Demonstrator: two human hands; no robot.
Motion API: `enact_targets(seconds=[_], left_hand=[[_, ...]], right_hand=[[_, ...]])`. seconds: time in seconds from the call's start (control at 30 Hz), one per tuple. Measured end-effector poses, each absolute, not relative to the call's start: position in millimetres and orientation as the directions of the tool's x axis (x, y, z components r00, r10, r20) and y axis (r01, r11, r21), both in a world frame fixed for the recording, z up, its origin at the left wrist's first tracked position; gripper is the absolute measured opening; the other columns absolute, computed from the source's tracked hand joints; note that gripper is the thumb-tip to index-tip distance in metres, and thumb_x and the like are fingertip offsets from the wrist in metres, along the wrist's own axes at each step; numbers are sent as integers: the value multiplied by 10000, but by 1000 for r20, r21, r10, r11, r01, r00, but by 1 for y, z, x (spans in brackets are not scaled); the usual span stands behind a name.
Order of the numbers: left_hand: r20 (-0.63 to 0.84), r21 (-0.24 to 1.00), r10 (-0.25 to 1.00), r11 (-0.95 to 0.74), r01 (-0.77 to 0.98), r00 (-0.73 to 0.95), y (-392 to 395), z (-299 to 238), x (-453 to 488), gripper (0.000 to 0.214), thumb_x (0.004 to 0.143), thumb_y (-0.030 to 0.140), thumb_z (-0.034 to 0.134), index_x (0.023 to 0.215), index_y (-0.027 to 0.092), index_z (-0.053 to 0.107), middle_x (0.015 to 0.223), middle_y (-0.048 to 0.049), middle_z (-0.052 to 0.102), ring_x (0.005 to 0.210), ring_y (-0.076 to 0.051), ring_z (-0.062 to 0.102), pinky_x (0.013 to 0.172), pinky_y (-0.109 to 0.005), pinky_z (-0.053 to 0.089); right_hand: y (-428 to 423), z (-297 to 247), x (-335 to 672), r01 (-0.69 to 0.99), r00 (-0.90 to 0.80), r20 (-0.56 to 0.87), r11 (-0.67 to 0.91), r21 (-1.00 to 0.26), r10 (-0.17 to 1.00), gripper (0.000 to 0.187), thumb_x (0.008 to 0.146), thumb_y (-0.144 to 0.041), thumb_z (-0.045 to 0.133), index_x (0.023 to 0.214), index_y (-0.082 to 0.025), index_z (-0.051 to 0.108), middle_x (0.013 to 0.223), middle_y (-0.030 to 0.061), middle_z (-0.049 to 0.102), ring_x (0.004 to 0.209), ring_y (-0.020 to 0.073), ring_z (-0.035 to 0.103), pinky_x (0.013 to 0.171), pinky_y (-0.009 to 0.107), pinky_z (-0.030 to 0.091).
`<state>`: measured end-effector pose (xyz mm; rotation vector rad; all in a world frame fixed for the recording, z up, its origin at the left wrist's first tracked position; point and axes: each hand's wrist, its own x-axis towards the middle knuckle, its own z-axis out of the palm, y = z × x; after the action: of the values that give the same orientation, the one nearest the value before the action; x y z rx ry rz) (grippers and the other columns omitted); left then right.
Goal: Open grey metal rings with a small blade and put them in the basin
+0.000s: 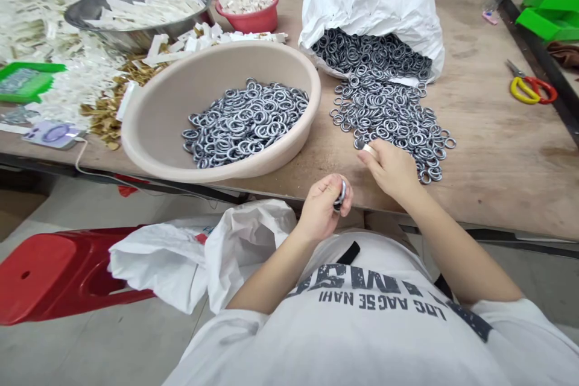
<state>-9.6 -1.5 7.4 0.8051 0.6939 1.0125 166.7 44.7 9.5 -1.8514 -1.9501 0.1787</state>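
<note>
My left hand (pixel 322 205) is closed round a small stack of grey metal rings (pixel 340 194), held just off the near table edge. My right hand (pixel 389 166) rests on the wooden table (pixel 488 132) at the near edge of a loose pile of rings (pixel 389 114), fingers curled and pinching one ring at its fingertips. The pile spills from a white plastic bag (pixel 371 0) lying on its side. A beige basin (pixel 158 126) to the left holds more rings (pixel 244 123).
A steel bowl (pixel 90 9) and a red bowl (pixel 253 19) of white plastic pieces stand at the back left. Yellow-and-red scissors (pixel 529 89) lie at the right. A red stool (pixel 54 271) with a white bag (pixel 190 253) on it sits below left.
</note>
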Motion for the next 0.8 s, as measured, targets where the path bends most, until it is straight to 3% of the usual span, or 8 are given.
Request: enact_targets(seconds=[0.13, 0.27, 0.33, 0.4, 0.47, 0.53, 0.63, 0.8], left_hand=[[-196, 824, 936, 318, -468, 292, 7, 6, -18, 370, 810, 510, 716, 897, 154, 662, 633, -5, 616, 444, -64, 466, 433, -193, 338], [-241, 780, 940, 336, -529, 241, 14, 3, -23, 356, 799, 477, 739, 951, 171, 642, 743, 4, 646, 484, -50, 496, 430, -169, 351], [-254, 762, 939, 342, -550, 232, 19, 1, -25, 371, 813, 519, 712, 875, 170, 602, 745, 11, 628, 497, -53, 506, 425, -168, 348], [-263, 760, 937, 347, -550, 229, 22, 1, -24, 410, 814, 560, 692, 827, 171, 563, 747, 15, 615, 500, -54, 505, 421, -169, 343], [-258, 785, 942, 335, -522, 216, 23, 0, -19, 416, 797, 552, 715, 817, 171, 551, 758, 16, 612, 500, -49, 497, 422, -168, 339], [-235, 827, 950, 307, -471, 205, 21, -2, -10, 386, 795, 517, 733, 874, 169, 585, 765, 18, 608, 497, -45, 485, 420, -166, 327], [-191, 866, 955, 272, -420, 225, 14, -4, 7, 384, 837, 518, 691, 996, 172, 637, 752, 24, 584, 493, -43, 471, 419, -168, 311], [-200, 847, 949, 292, -445, 242, 4, -1, 19, 395, 824, 556, 687, 875, 168, 634, 613, 47, 501, 492, -56, 437, 436, -165, 319]], right_hand=[[78, 14, 148, 992, -53, 142, 69, -108, 988, 313, 951, -384, 551, 1153, -157, 628, 1106, 154, 677, 854, 272, 669, 636, 311, 359], [88, 13, 145, 993, -78, 98, 87, -85, 992, 268, 971, -277, 481, 1114, -129, 653, 1098, 189, 674, 885, 284, 668, 662, 326, 385], [83, 13, 153, 982, -63, 136, 86, -169, 989, 238, 952, -301, 521, 1067, -152, 667, 1085, 171, 677, 878, 270, 652, 663, 323, 385], [72, 13, 163, 920, -39, 191, 110, -376, 981, 202, 936, -337, 557, 969, -175, 674, 1003, 122, 687, 838, 233, 624, 663, 309, 389], [56, 13, 169, 703, -8, 204, 150, -695, 979, 222, 935, -388, 567, 913, -185, 656, 882, 63, 678, 740, 179, 583, 634, 284, 397], [36, 11, 167, 338, 8, 146, 134, -931, 989, 262, 929, -449, 579, 948, -193, 633, 819, 20, 661, 617, 129, 527, 567, 257, 395], [8, 5, 155, 37, 32, 80, 79, -996, 996, 283, 910, -478, 617, 1005, -211, 610, 826, 1, 652, 532, 96, 488, 502, 241, 389], [-11, -13, 143, 304, 92, 414, 370, -878, 906, 135, 908, -360, 658, 903, -225, 655, 824, 11, 619, 765, 161, 576, 719, 321, 487]])
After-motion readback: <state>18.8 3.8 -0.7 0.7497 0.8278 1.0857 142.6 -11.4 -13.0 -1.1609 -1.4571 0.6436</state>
